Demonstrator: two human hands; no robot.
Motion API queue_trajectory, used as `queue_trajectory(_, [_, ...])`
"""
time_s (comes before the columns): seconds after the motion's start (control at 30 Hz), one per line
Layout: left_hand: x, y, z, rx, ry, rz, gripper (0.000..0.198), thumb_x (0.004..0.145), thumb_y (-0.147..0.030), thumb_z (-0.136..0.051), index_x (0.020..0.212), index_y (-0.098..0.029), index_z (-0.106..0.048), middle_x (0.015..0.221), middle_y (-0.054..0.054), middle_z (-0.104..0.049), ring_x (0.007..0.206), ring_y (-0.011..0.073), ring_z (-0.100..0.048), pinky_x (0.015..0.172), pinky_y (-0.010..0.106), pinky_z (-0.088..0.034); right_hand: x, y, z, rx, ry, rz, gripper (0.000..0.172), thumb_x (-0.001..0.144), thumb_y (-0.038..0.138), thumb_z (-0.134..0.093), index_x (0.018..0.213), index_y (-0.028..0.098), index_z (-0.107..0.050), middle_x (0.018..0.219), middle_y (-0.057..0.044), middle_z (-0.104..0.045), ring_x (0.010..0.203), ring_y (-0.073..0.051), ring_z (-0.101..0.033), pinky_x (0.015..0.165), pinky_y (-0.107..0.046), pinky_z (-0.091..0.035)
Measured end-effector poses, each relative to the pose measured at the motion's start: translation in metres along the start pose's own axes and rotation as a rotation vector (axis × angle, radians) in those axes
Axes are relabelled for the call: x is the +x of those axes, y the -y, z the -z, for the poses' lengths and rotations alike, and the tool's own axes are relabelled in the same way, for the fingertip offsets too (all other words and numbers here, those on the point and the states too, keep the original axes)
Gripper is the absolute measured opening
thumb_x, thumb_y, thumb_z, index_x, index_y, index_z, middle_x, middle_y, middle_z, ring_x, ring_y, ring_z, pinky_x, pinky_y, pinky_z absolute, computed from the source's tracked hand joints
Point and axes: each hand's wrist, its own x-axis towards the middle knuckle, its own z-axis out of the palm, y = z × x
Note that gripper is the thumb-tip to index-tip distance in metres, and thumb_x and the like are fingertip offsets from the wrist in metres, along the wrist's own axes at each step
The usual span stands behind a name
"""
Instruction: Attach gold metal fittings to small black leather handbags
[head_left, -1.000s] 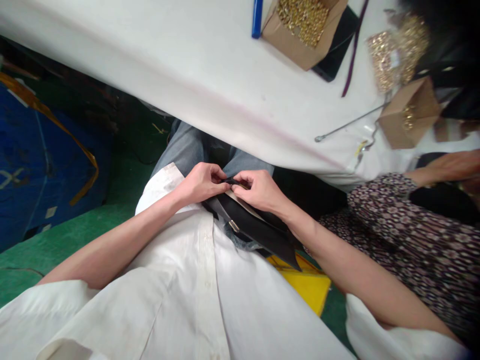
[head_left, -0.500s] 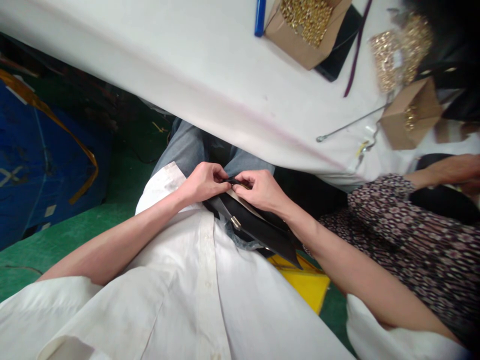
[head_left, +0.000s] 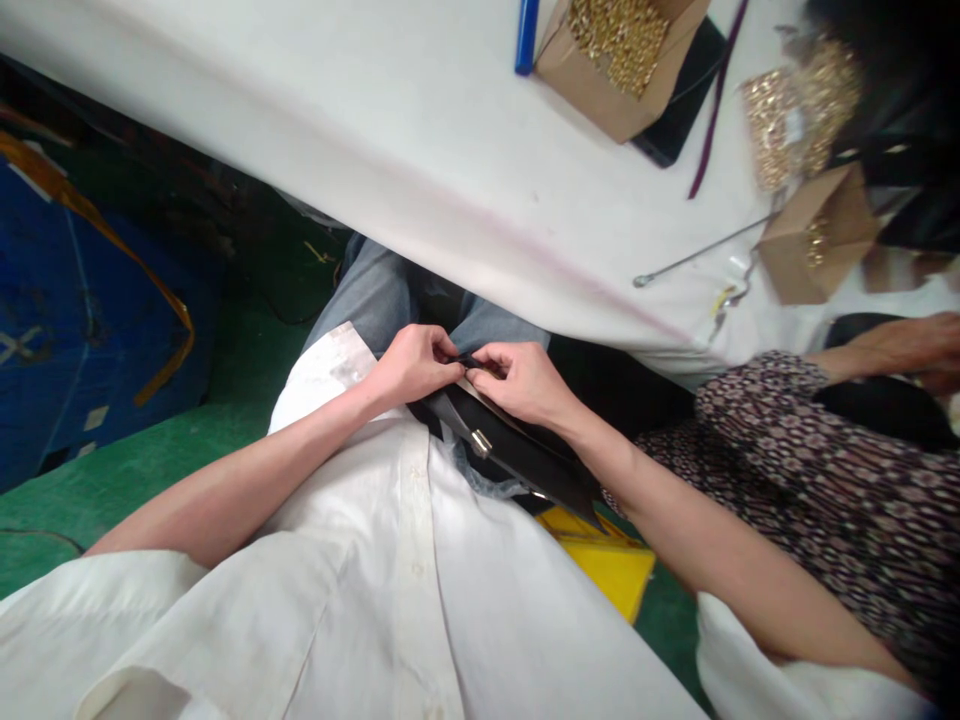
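My left hand (head_left: 412, 364) and my right hand (head_left: 520, 381) meet over my lap, below the edge of the white table (head_left: 390, 150). Both are closed in a pinch on the top edge of a black leather piece (head_left: 517, 455) that lies across my lap. A small metal clasp (head_left: 480, 442) shows on the leather. The fingertips of the two hands almost touch. What sits right between them is too small to make out.
On the table lie a blue pen (head_left: 526, 36), open cardboard boxes of gold fittings (head_left: 619, 55) (head_left: 817, 240), a bag of gold parts (head_left: 795, 110) and a thin metal rod (head_left: 697, 250). A person in a patterned sleeve (head_left: 817, 480) sits at my right. A yellow object (head_left: 607, 565) is below my lap.
The hands have stayed pinched on the leather's edge. The metal clasp has slid slightly to the right and the view has shifted a little.
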Motion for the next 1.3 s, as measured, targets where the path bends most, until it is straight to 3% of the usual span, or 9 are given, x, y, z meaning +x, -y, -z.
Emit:
queue_trajectory(0.27, [-0.002,-0.004,-0.002,0.002,-0.012,0.005,0.012,0.077,-0.024,-0.078,0.086,-0.016,-0.079,0.076,0.001,-0.074,0.073,0.0182,-0.066,0.059,0.027,-0.043,0.000,0.009,-0.001,-0.065,-0.041,0.007,0.013,0.090,0.027,-0.072,0.090,0.019,-0.083,0.075,-0.001,-0.076,0.064,-0.018,-0.061,0.061,-0.031,-0.040])
queue_trajectory(0.53, [-0.005,0.000,0.005,-0.032,0.053,-0.030,0.017,0.082,-0.027,-0.078,0.096,-0.017,-0.080,0.084,0.002,-0.078,0.079,0.0203,-0.071,0.067,0.029,-0.050,0.000,0.015,-0.004,-0.134,-0.079,0.026,0.012,0.090,0.027,-0.072,0.083,0.020,-0.078,0.069,0.001,-0.071,0.063,-0.017,-0.057,0.060,-0.032,-0.035])
queue_trajectory(0.77, [-0.006,-0.014,0.005,0.065,0.010,-0.048,0.009,0.082,-0.023,-0.074,0.088,-0.018,-0.079,0.080,0.002,-0.076,0.077,0.0208,-0.070,0.063,0.029,-0.047,-0.006,0.021,-0.002,-0.035,-0.115,-0.068,0.017,0.091,0.028,-0.075,0.099,0.020,-0.087,0.089,-0.004,-0.083,0.079,-0.023,-0.073,0.068,-0.031,-0.049])
queue_trajectory(1.03, [-0.008,-0.022,0.008,0.192,0.022,-0.017,0.007,0.082,-0.027,-0.075,0.085,-0.020,-0.076,0.080,0.003,-0.076,0.077,0.0233,-0.070,0.063,0.031,-0.046,-0.009,0.026,-0.002,-0.058,-0.142,-0.060,0.015,0.089,0.028,-0.077,0.093,0.020,-0.088,0.082,-0.004,-0.083,0.075,-0.024,-0.074,0.065,-0.032,-0.048])
queue_trajectory(1.1, [-0.011,-0.027,0.011,0.274,-0.013,-0.051,0.012,0.081,-0.026,-0.077,0.092,-0.022,-0.074,0.086,0.003,-0.076,0.080,0.0248,-0.070,0.066,0.033,-0.048,-0.008,0.027,-0.002,-0.060,-0.144,-0.040,0.014,0.088,0.027,-0.077,0.092,0.020,-0.088,0.082,-0.004,-0.082,0.074,-0.024,-0.074,0.065,-0.032,-0.048])
queue_trajectory(1.2, [-0.012,-0.038,0.016,0.379,-0.063,-0.214,0.034,0.078,-0.017,-0.076,0.111,-0.023,-0.069,0.109,0.007,-0.075,0.092,0.0272,-0.072,0.076,0.036,-0.053,-0.009,0.031,0.000,-0.046,-0.134,-0.024,0.012,0.088,0.026,-0.076,0.088,0.019,-0.086,0.082,-0.004,-0.082,0.075,-0.024,-0.073,0.066,-0.033,-0.047])
queue_trajectory(1.3, [-0.008,-0.049,0.021,0.462,0.026,-0.347,0.042,0.080,-0.011,-0.070,0.119,-0.026,-0.070,0.122,0.009,-0.071,0.095,0.0280,-0.071,0.079,0.037,-0.053,-0.012,0.033,0.002,0.045,-0.102,-0.068,0.013,0.089,0.028,-0.076,0.088,0.019,-0.085,0.084,-0.004,-0.082,0.077,-0.024,-0.072,0.067,-0.032,-0.047])
